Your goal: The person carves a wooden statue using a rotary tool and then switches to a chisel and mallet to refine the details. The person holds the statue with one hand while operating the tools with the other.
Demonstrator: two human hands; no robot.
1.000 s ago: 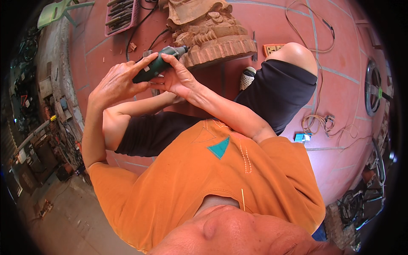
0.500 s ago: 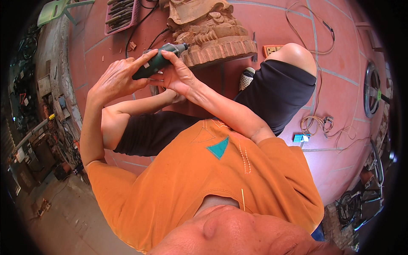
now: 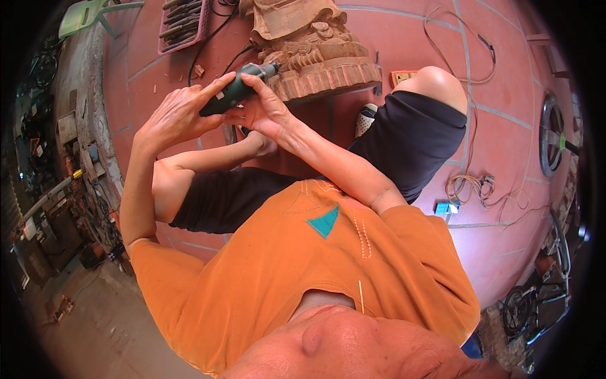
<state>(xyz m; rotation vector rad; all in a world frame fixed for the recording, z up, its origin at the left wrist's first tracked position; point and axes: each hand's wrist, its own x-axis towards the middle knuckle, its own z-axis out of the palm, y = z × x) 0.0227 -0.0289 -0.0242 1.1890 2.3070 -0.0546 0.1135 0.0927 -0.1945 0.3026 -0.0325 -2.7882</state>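
Between both hands lies a dark green rotary tool point(image 3: 231, 95) with a narrow black nose. My left hand point(image 3: 183, 114) grips its rear part, forefinger stretched along the body. My right hand point(image 3: 266, 112) holds it nearer the nose, with the thumb on top and the other fingers beneath. The nose points right, toward a carved wooden sculpture point(image 3: 312, 54). Whether a bit at its tip touches the wood, I cannot tell. The sculpture's ridged base point(image 3: 334, 79) faces me just past the tool.
A pink basket point(image 3: 203, 28) of carving tools stands at the far left, near a black cable point(image 3: 197, 54). Beyond my right knee lies an orange object point(image 3: 399, 77). A brown cord point(image 3: 470, 183) and a small blue box point(image 3: 443, 208) lie on the tiles to the right.
The view has shifted very slightly. Both hands keep their grip on the rotary tool, which stays almost in the same place by the sculpture.
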